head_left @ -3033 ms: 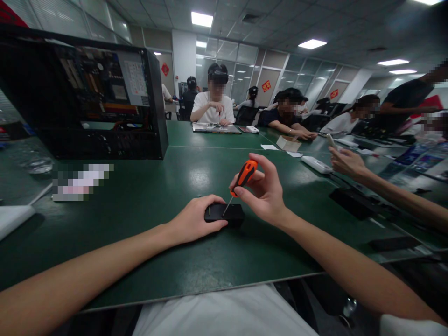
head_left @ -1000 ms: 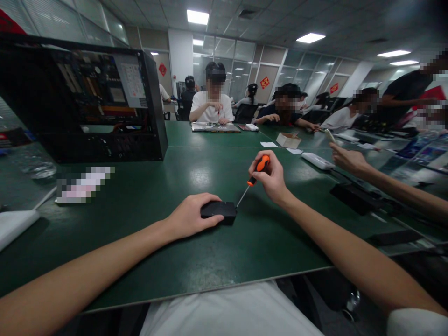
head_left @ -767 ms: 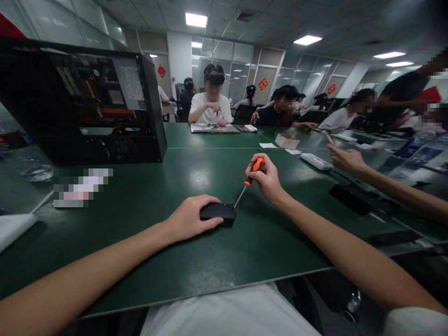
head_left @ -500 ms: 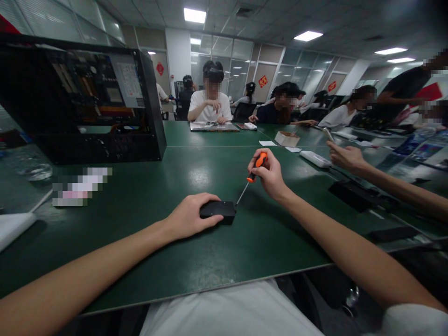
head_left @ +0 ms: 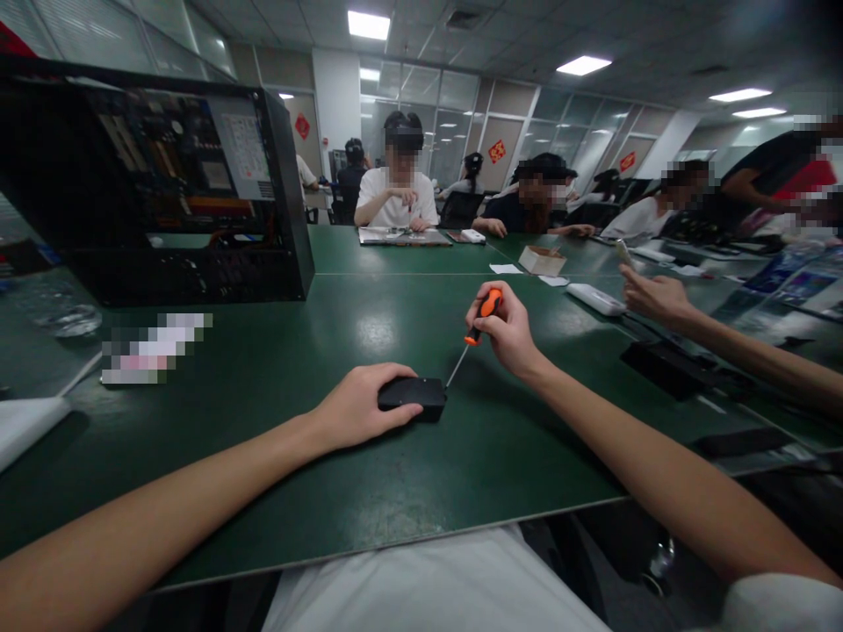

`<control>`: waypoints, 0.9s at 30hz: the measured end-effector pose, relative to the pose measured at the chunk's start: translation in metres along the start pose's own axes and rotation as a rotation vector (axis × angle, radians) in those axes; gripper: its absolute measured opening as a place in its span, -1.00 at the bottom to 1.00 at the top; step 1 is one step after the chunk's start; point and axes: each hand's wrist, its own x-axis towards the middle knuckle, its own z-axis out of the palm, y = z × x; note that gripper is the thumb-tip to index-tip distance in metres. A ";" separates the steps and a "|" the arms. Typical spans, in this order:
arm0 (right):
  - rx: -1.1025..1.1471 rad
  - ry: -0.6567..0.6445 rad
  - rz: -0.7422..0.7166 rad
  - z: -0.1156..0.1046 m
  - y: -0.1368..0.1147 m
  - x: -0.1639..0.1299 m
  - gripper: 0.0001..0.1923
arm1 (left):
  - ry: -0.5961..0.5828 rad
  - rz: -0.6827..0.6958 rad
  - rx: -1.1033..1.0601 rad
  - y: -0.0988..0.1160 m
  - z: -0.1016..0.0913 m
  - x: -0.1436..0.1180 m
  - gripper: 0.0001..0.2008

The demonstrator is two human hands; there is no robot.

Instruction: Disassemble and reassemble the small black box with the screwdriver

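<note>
A small black box [head_left: 421, 397] lies on the green tabletop [head_left: 375, 329] in front of me. My left hand [head_left: 363, 405] is closed around its left part, thumb along the near side and fingers over the far side. My right hand [head_left: 507, 329] grips a screwdriver [head_left: 489, 304] by its orange and black handle. The thin metal shaft slants down to the left, and its tip is at the box's right end. Whether the tip sits in a screw is too small to tell.
An open black computer case [head_left: 277, 193] stands at the left. A small open carton [head_left: 542, 260] and a white power strip [head_left: 596, 299] lie toward the right. Another person's hand [head_left: 655, 294] holds a phone at the right. Across the table sits a person in white [head_left: 395, 197].
Almost nothing differs: both hands, the box and the screwdriver hold nearly the same positions. The whole view has shifted slightly.
</note>
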 end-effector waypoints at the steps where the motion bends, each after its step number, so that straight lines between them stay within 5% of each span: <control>1: 0.006 -0.002 0.000 0.000 0.001 0.000 -0.65 | -0.003 -0.001 0.001 0.000 0.000 0.000 -0.61; 13: 0.063 -0.015 0.141 0.001 0.010 0.002 -0.62 | -0.004 0.004 0.006 0.000 0.001 -0.001 -0.62; 17: 0.051 -0.232 0.401 0.005 0.012 0.001 -0.49 | 0.020 -0.001 0.007 -0.004 0.002 -0.002 -0.61; 20: 0.047 -0.322 0.457 0.006 0.015 -0.001 -0.47 | 0.026 0.005 0.004 -0.005 0.002 -0.002 -0.61; 27: 0.181 -0.086 0.531 0.004 0.018 0.006 -0.49 | 0.008 -0.012 0.002 -0.001 0.000 0.000 -0.62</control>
